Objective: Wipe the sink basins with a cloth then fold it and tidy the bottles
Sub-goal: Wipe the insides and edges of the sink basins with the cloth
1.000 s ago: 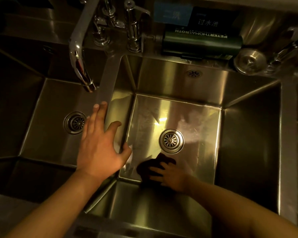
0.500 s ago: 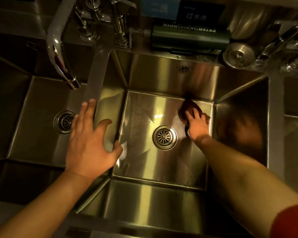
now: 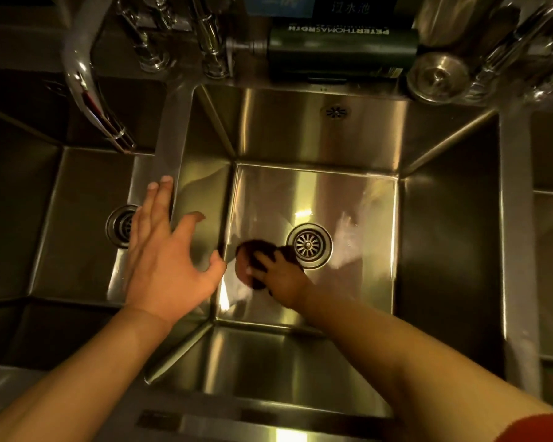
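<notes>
Half a second ago the right hand was at the far right of the middle basin floor; now it is at the near left, just left of the drain, pressing the dark cloth flat against the steel. Its fingers are spread over the cloth and point left; how tightly they hold it is lost to blur. The cloth is bunched into a rounded wad, with no clear long axis.

Resting on the divider between the middle and left basins, the left hand has straight, spread fingers and holds nothing.

A faucet spout overhangs the left basin, well clear of the cloth. On the back ledge a dark green bottle lies on its side, its long axis running left to right and its pump end at the left. A round metal strainer sits just right of it.
</notes>
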Available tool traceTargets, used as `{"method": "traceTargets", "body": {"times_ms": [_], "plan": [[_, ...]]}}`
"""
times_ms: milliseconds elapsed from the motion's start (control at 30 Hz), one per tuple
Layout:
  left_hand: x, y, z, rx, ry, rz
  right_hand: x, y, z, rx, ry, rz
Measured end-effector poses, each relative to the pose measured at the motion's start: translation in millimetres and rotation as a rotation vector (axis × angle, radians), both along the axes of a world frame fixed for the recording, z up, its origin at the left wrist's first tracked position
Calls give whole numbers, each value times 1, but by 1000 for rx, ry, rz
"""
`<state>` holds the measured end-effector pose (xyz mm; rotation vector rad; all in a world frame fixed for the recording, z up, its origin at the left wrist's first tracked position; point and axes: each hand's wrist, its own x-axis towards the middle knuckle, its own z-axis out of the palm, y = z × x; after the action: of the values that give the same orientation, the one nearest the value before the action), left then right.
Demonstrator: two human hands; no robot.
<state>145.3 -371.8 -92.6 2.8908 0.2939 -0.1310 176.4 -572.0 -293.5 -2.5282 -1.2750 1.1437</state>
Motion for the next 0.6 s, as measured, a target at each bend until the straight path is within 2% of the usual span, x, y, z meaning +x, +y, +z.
{"method": "traceTargets", "body": {"times_ms": [67, 233, 433, 600], "plan": [[0, 0, -1, 11, 1, -2, -23, -29, 3, -38, 34, 95], [2, -1, 2, -4, 8, 10, -41, -113, 10, -256, 101, 108], [3, -2, 6, 4, 8, 3, -37, -164, 12, -507, 109, -154], [3, -1, 4, 12, -3, -4, -20, -171, 6, -530, 107, -315]]}}
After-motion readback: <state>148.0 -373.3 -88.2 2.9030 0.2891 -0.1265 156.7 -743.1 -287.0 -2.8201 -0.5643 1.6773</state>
